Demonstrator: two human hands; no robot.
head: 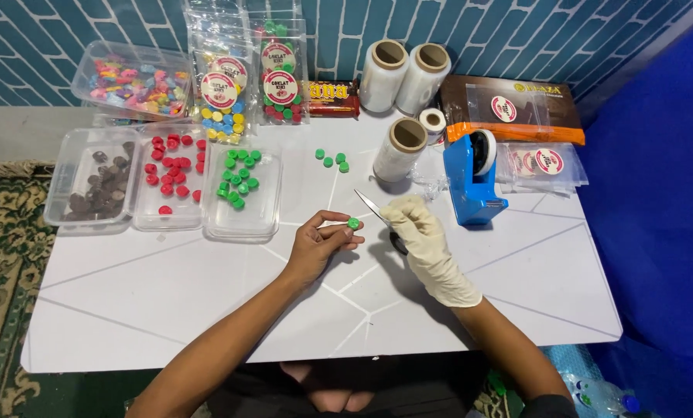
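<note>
Green candy piece (353, 223) pinched at the left hand (315, 246) fingertips, just above the white table (168, 310). Gloved right hand (420, 232) is closed on scissors (371, 204), blades apart, tips beside the candy. Looks like the trimming step; next move calls for steadying the piece between the blades.

At the far edge of the white table I see two clear packets of coloured candies (249, 77) standing against the wall, each carrying round labels (280, 87) in white with a red ring. Just to their right lies a brown wrapped chocolate bar (333, 97) with red ends. Farther right I find a flat dark brown box (516, 108) with an orange strip along its near edge; a small clear bag with a round red-and-white sticker (503, 107) lies on it. Below the box, beside the blue tape dispenser, lie more clear bags (544, 164) with the same kind of sticker.
</note>
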